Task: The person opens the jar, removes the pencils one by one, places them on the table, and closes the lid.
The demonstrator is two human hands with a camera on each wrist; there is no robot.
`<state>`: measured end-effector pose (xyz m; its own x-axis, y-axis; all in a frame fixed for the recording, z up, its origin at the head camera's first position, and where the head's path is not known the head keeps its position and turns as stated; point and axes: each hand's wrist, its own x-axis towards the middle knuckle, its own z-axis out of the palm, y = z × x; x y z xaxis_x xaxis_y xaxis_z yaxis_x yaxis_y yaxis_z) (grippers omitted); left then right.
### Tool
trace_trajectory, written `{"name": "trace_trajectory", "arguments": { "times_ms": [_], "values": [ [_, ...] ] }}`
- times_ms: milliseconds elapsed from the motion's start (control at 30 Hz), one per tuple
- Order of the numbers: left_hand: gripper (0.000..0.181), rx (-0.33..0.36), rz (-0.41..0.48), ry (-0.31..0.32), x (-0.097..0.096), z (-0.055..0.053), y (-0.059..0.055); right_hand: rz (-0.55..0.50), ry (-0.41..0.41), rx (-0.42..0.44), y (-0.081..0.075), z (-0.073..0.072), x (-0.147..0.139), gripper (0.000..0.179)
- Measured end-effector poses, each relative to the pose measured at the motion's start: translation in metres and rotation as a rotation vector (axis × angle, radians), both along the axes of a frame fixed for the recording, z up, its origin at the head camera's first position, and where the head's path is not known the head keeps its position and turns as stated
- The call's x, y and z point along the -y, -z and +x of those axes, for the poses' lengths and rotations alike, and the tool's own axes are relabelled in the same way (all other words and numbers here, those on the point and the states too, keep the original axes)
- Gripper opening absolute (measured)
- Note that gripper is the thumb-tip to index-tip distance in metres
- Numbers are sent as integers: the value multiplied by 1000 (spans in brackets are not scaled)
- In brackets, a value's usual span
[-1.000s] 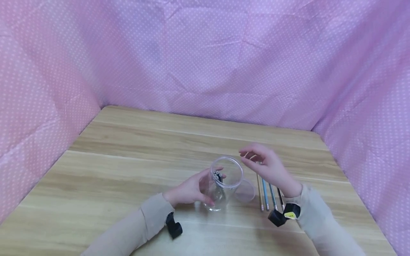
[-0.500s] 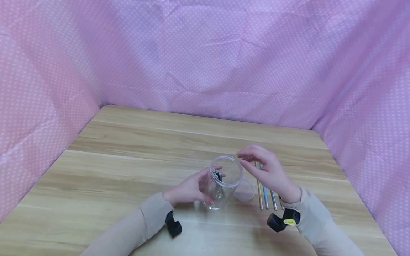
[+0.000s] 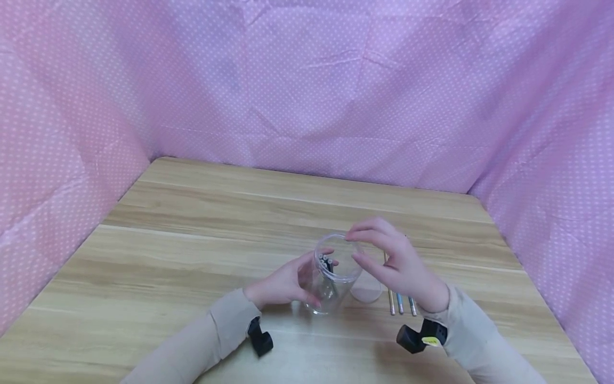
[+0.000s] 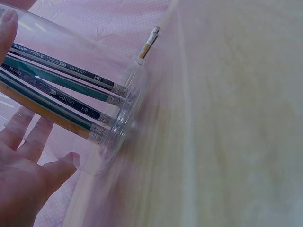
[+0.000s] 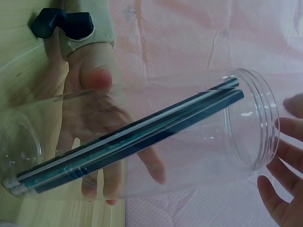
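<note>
My left hand point(image 3: 285, 281) grips a clear plastic jar point(image 3: 339, 279) around its side. The jar stands lidless on the table. Inside lean several pencils point(image 4: 71, 80), dark, green and yellow, their eraser ends at the jar's base point(image 4: 124, 120). My right hand point(image 3: 402, 261) is at the open mouth, its fingers loosely bent and holding no pencil. In the right wrist view, its fingertips point(image 5: 279, 124) are at the threaded rim point(image 5: 265, 118); firm contact is unclear. Beneath my right hand lie loose pencils point(image 3: 400, 305), partly hidden by it.
A clear round lid point(image 3: 366, 290) lies flat on the table between the jar and the loose pencils. The wooden tabletop point(image 3: 216, 213) is enclosed by pink dotted cloth point(image 3: 307, 106) at the back and sides. Each wrist carries a black camera point(image 3: 410, 338).
My right hand has shifted left and slightly lower, from beside the jar to its rim. It now covers more of the loose pencils. My left hand and the jar stay nearly still.
</note>
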<state>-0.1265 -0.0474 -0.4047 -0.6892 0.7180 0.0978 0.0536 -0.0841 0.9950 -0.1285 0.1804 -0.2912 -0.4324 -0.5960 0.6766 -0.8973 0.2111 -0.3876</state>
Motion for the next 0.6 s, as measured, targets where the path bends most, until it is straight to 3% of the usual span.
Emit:
{"name": "trace_trajectory", "arguments": {
  "times_ms": [267, 600],
  "values": [
    [97, -28, 11, -3, 0, 1, 2, 33, -97, -146, -5, 3, 6, 39],
    [98, -45, -12, -17, 0, 1, 0, 147, -149, -131, -10, 7, 10, 41]
  ]
}}
